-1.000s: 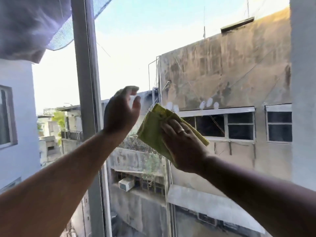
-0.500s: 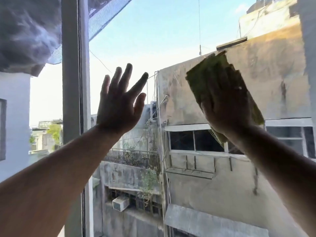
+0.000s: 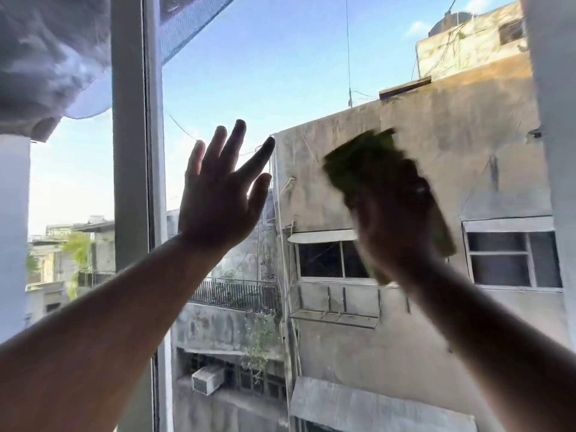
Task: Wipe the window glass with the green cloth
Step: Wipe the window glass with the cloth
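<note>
The window glass (image 3: 296,73) fills most of the view, with buildings and sky behind it. My right hand (image 3: 396,219) presses a folded green cloth (image 3: 361,160) flat against the pane at mid height, right of centre; both are motion-blurred. The cloth sticks out above my fingers and below my palm. My left hand (image 3: 218,194) is raised with fingers spread, its palm toward the glass, just right of the frame post. Whether it touches the pane I cannot tell.
A grey vertical window frame post (image 3: 131,182) stands at the left. Blue mesh netting (image 3: 193,23) hangs outside at the top left. A white wall edge (image 3: 558,120) borders the pane on the right.
My right hand has carried the cloth up from chest height to the upper pane, then slid it left and slightly down. My left hand has risen and spread its fingers.
</note>
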`<act>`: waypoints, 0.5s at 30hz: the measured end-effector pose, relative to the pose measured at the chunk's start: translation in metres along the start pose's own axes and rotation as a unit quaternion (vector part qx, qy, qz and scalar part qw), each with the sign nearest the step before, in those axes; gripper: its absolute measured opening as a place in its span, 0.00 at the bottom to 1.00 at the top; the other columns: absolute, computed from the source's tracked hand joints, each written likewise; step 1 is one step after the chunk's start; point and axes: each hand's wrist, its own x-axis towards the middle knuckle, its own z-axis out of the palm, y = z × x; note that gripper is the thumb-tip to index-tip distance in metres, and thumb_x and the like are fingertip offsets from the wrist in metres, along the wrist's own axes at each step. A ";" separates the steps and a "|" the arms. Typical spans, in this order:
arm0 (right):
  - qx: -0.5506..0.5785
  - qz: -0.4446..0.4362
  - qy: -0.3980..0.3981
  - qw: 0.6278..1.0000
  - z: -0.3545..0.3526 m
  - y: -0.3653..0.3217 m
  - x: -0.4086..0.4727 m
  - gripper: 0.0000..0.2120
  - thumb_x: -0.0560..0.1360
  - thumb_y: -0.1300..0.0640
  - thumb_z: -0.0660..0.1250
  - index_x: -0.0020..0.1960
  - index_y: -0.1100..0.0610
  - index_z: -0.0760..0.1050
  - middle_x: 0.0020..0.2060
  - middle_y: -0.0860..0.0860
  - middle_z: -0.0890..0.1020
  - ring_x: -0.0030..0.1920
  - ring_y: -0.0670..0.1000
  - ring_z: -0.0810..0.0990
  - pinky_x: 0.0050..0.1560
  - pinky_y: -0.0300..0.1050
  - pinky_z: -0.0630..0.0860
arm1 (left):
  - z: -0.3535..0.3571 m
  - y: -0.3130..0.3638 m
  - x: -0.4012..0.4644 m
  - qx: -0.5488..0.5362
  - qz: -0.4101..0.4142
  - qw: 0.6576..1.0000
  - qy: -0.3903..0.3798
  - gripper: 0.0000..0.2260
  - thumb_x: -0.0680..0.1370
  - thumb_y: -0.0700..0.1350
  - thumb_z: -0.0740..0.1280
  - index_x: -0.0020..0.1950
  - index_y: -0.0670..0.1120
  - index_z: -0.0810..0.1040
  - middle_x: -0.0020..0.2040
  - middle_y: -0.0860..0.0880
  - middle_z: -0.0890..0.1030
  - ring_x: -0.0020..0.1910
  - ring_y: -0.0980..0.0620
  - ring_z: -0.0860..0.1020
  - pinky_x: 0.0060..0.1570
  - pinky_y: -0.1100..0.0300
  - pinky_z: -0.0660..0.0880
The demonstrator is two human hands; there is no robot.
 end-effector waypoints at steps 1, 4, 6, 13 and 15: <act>0.039 -0.100 -0.033 0.994 0.002 -0.032 -0.024 0.23 0.83 0.41 0.49 0.75 0.44 0.66 0.67 0.51 0.74 0.56 0.46 0.69 0.53 0.41 0.74 | -0.001 -0.001 0.000 0.000 0.000 1.000 0.003 0.23 0.84 0.55 0.52 0.80 0.55 0.64 0.82 0.42 0.59 0.81 0.40 0.57 0.79 0.42 0.52; 0.049 -0.455 -0.153 0.876 0.007 -0.075 -0.096 0.22 0.81 0.41 0.58 0.75 0.41 0.67 0.74 0.50 0.71 0.69 0.55 0.68 0.67 0.54 0.69 | -0.003 -0.003 0.003 -0.007 0.008 1.000 0.001 0.23 0.84 0.55 0.53 0.79 0.55 0.65 0.81 0.41 0.61 0.80 0.38 0.59 0.78 0.41 0.53; 0.044 -0.508 -0.144 0.848 0.003 -0.049 -0.076 0.22 0.81 0.40 0.58 0.74 0.43 0.70 0.74 0.49 0.72 0.71 0.56 0.69 0.70 0.55 0.68 | -0.003 -0.003 0.003 -0.011 0.008 1.000 0.001 0.23 0.84 0.55 0.53 0.79 0.54 0.66 0.81 0.40 0.61 0.80 0.38 0.59 0.77 0.41 0.53; 0.008 0.080 0.028 0.996 0.000 0.031 0.017 0.27 0.84 0.45 0.51 0.80 0.53 0.59 0.77 0.61 0.67 0.77 0.64 0.65 0.77 0.59 0.63 | -0.001 -0.001 0.000 -0.008 0.001 1.000 0.003 0.23 0.84 0.56 0.53 0.79 0.55 0.64 0.81 0.41 0.60 0.81 0.39 0.58 0.78 0.41 0.53; 0.028 0.007 -0.017 0.999 0.008 -0.027 -0.045 0.27 0.83 0.47 0.54 0.80 0.51 0.59 0.79 0.58 0.63 0.79 0.62 0.61 0.78 0.61 0.60 | 0.000 -0.002 0.000 0.001 0.006 1.000 0.006 0.23 0.84 0.56 0.52 0.79 0.55 0.65 0.81 0.41 0.61 0.80 0.39 0.59 0.78 0.41 0.54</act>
